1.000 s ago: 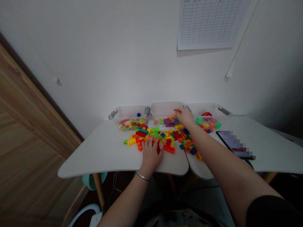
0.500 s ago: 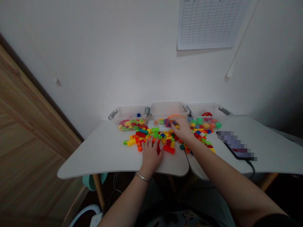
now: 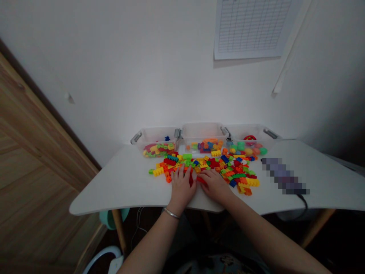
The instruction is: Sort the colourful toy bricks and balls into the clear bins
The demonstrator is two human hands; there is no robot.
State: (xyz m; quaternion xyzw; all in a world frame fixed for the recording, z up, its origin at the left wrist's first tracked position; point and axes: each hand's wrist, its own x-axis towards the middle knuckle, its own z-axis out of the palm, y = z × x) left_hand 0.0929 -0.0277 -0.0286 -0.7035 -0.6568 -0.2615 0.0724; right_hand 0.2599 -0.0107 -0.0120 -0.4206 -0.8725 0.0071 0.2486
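A loose pile of colourful toy building bricks (image 3: pixel 212 163) lies on the white table. My left hand (image 3: pixel 182 187) rests on the front left of this pile, fingers spread over the bricks. Part of a red brick (image 3: pixel 191 179) shows between its thumb and forefinger. Close by on the right, my right hand (image 3: pixel 216 186) has its fingers closed around a red-orange brick (image 3: pixel 202 180) at the pile's front edge. The fingers hide most of that brick. Behind the pile, a clear middle bin (image 3: pixel 203 131) holds several bricks.
A clear left bin (image 3: pixel 148 133) holds colourful small pieces, and a clear right bin (image 3: pixel 239 133) holds rounded pieces. At right, a blurred-out phone (image 3: pixel 282 177) lies with a cable (image 3: pixel 303 203). The white table (image 3: pixel 114 190) has its front edge close to my wrists.
My right hand has come back from the middle bin to the pile's front edge and taken hold of the red-orange brick. My left hand has stayed in place.
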